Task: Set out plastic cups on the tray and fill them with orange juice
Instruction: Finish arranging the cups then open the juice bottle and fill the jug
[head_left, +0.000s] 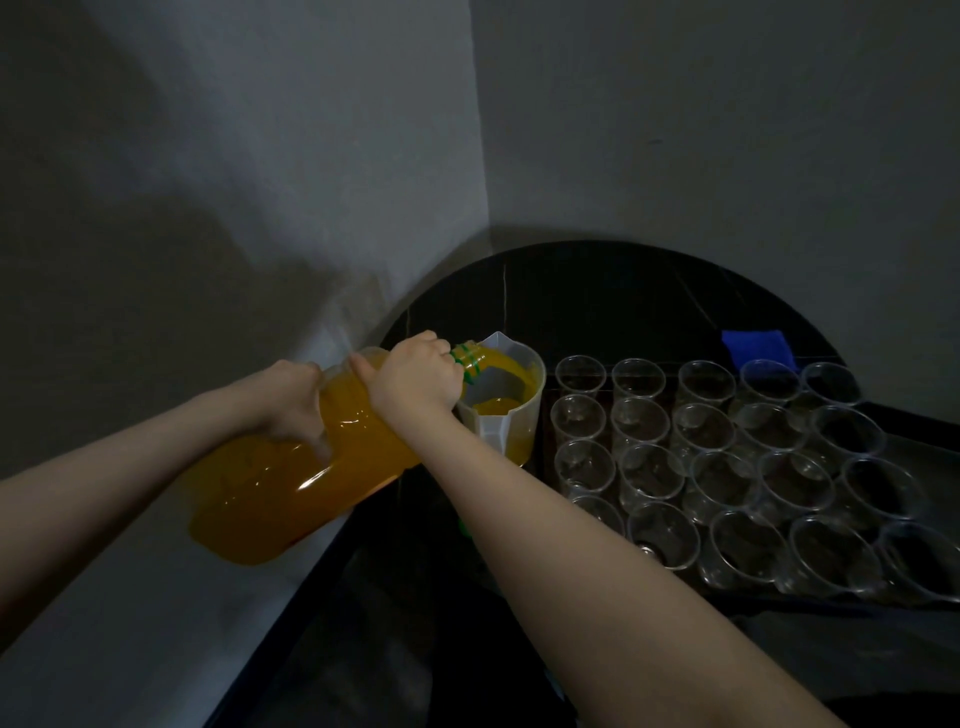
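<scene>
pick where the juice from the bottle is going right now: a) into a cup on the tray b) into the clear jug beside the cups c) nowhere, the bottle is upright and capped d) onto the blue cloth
b: the bottle is tipped by both hands, its green neck over the rim of the clear jug, where orange juice is pooling; the cups look empty.

A large clear bottle of orange juice is tilted, pouring into a translucent jug. Beside it, empty clear plastic cups stand upright in rows on the dark tray.
</scene>
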